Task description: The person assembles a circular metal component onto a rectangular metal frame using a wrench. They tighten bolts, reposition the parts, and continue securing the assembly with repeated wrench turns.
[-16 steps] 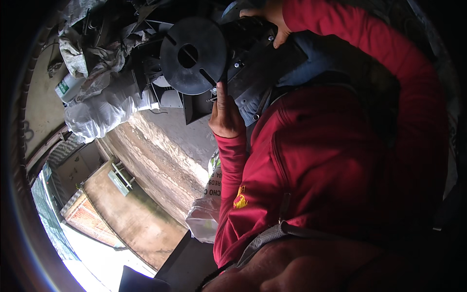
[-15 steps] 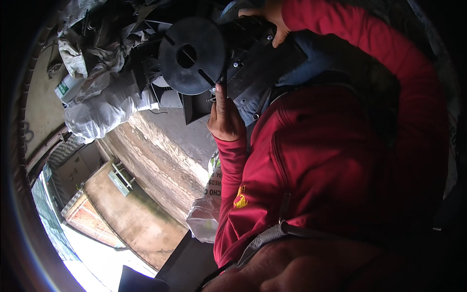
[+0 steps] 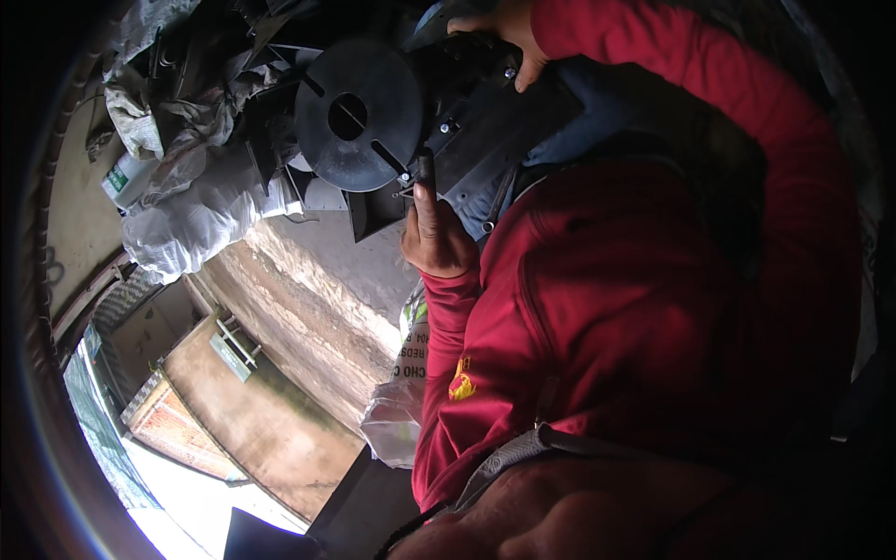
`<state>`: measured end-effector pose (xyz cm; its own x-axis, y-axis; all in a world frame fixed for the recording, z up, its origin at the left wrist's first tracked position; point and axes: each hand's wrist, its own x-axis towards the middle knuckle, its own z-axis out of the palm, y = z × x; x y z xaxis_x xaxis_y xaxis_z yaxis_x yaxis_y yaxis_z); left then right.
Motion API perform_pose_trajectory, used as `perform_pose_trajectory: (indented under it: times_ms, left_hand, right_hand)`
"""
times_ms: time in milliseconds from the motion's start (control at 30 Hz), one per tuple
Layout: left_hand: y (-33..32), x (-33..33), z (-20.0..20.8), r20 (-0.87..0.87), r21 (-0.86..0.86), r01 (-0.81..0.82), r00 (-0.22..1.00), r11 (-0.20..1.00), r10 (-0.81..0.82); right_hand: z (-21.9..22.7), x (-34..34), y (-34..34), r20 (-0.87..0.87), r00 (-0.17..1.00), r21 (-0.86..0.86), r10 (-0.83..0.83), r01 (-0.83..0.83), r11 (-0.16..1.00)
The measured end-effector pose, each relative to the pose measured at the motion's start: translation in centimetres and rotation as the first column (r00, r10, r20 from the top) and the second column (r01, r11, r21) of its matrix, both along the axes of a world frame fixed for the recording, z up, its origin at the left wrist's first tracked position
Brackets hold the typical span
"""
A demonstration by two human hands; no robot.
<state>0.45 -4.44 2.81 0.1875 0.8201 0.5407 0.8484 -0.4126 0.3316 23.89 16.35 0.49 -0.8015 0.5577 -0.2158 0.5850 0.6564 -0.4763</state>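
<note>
A round black disc (image 3: 392,89) with a centre hole and slots sits on a black metal frame (image 3: 504,126) at the top of the view. My left hand (image 3: 439,238) is just below the disc's lower right edge. Its index finger points up along a narrow dark piece (image 3: 426,166), next to a small shiny bolt (image 3: 405,176). The other fingers are curled, and what they pinch is too small to tell. My right hand (image 3: 513,37) grips the frame's far right part, thumb beside another bolt (image 3: 510,73). A third bolt (image 3: 444,128) shows between my hands.
A wrench (image 3: 502,201) lies against my jeans, beside the frame. White plastic bags (image 3: 201,229) and a pale bottle (image 3: 126,179) are on the left. A printed sack (image 3: 411,345) stands by my left sleeve. Beyond are a rough ledge (image 3: 308,289) and a wall.
My left hand has shifted slightly down from the disc's edge, showing more of the dark piece above its finger. The disc sits slightly lower and further left in view. My right hand keeps its grip.
</note>
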Motion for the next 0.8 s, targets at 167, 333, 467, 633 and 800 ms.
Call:
perform_pose_trajectory:
  times_ms: [167, 333, 467, 633, 800]
  left_hand:
    - [1.4, -0.9, -3.4, -0.069, -0.079, -0.049, 0.997, 0.996, 0.043]
    - [0.6, -0.6, -1.1, -0.018, -0.099, -0.027, 1.000, 0.995, 0.026]
    - [-0.2, -1.9, -3.3, -0.162, -0.254, -0.185, 0.976, 0.949, 0.147]
    - [-1.8, -5.0, 1.2, 0.247, -0.415, 0.053, 0.967, 0.908, 0.057]
    - [1.3, -12.4, 4.9, 0.769, -0.404, 0.093, 0.574, 0.910, 0.283]
  right_hand:
    - [-0.1, 0.3, 0.4, -0.003, 0.999, 0.032, -0.034, 0.034, 0.999]
    - [-0.5, 0.6, 0.3, -0.003, 0.999, 0.029, -0.038, 0.038, 0.999]
    - [0.6, -0.2, -0.7, 0.033, 0.999, 0.002, -0.013, 0.013, 1.000]
    - [1.0, 1.1, -0.2, 0.010, 0.998, -0.037, -0.069, 0.069, 0.997]
    - [-2.5, 4.9, -2.8, -0.526, 0.755, -0.317, -0.392, 0.253, 0.914]
